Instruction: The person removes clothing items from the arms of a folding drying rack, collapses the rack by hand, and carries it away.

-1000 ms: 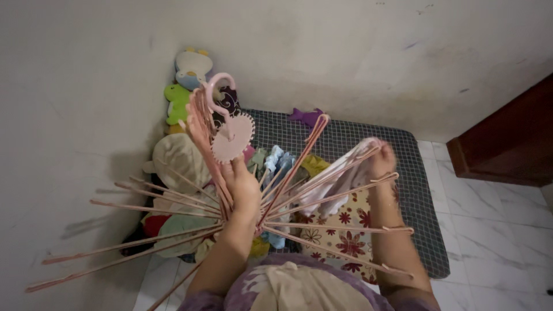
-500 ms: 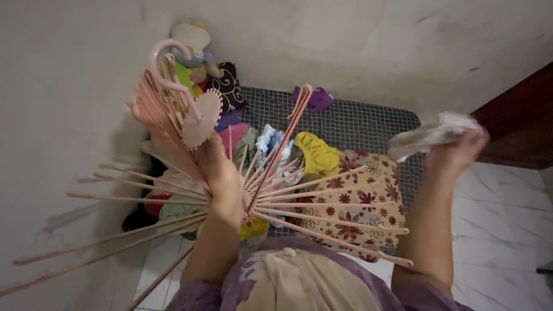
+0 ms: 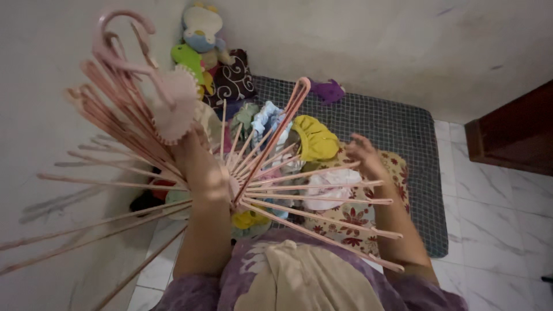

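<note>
Left hand: your left hand [image 3: 199,164] grips the hub of the pink drying rack [image 3: 173,109], fingers wrapped around it, arms fanned out.
Right hand: your right hand [image 3: 364,155] hangs empty, fingers loosely spread, above the floral cushion [image 3: 351,216].
Cloth: a pale garment [image 3: 331,190] lies just beside that hand.
</note>
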